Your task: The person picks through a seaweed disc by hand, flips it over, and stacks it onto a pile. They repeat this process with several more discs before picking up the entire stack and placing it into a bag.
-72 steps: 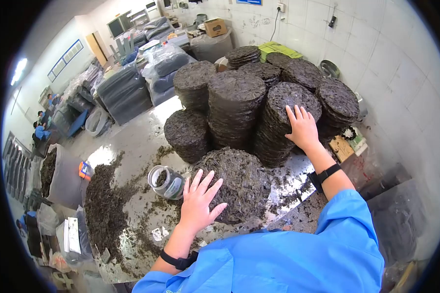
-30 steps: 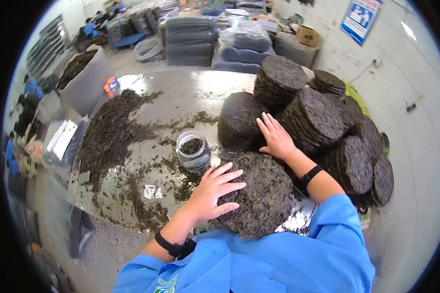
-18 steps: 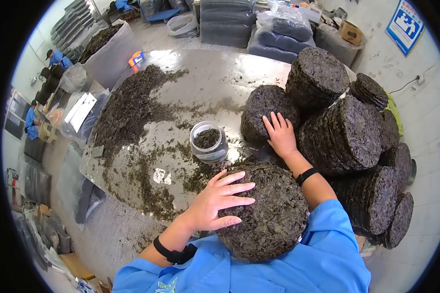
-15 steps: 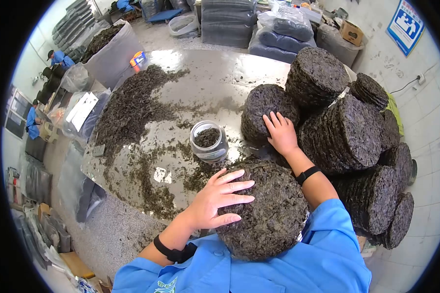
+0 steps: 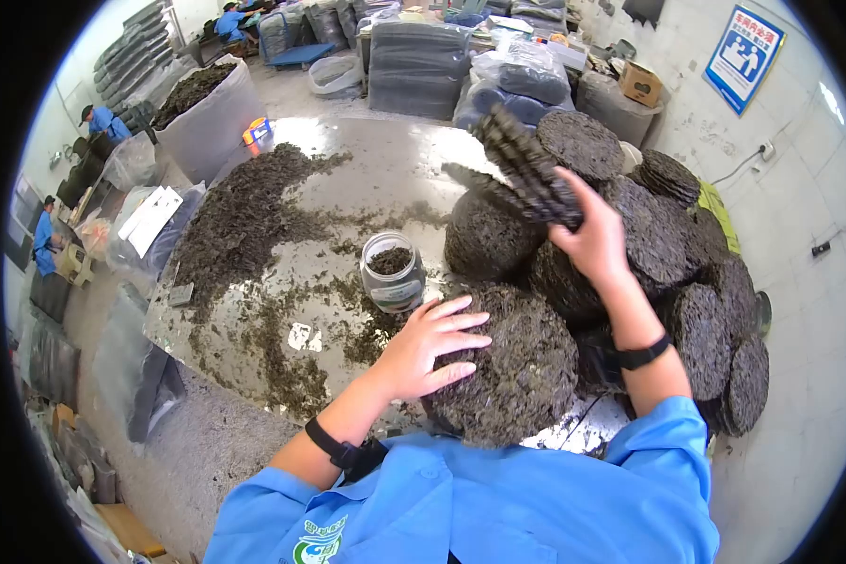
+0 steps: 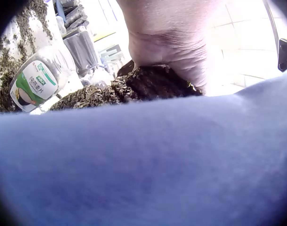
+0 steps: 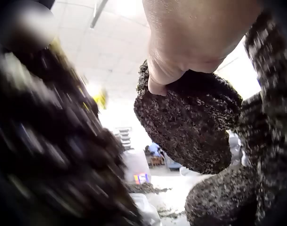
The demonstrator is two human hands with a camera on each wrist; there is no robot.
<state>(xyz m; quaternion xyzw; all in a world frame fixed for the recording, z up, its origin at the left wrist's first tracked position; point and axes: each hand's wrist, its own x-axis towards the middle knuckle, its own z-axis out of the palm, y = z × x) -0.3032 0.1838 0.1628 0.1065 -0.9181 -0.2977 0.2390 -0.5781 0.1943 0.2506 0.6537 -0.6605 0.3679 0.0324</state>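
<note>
Right grip (image 5: 597, 242) clamped several discs (image 5: 526, 179), probably stiff and crumbly, at the rim; left grip (image 5: 430, 348) lay flat on a stack (image 5: 526, 385).

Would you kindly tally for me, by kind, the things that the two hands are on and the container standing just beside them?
stack of dark discs under the left hand: 1
bundle of discs gripped by the right hand: 1
clear jar on the table: 1
Total: 3
</note>
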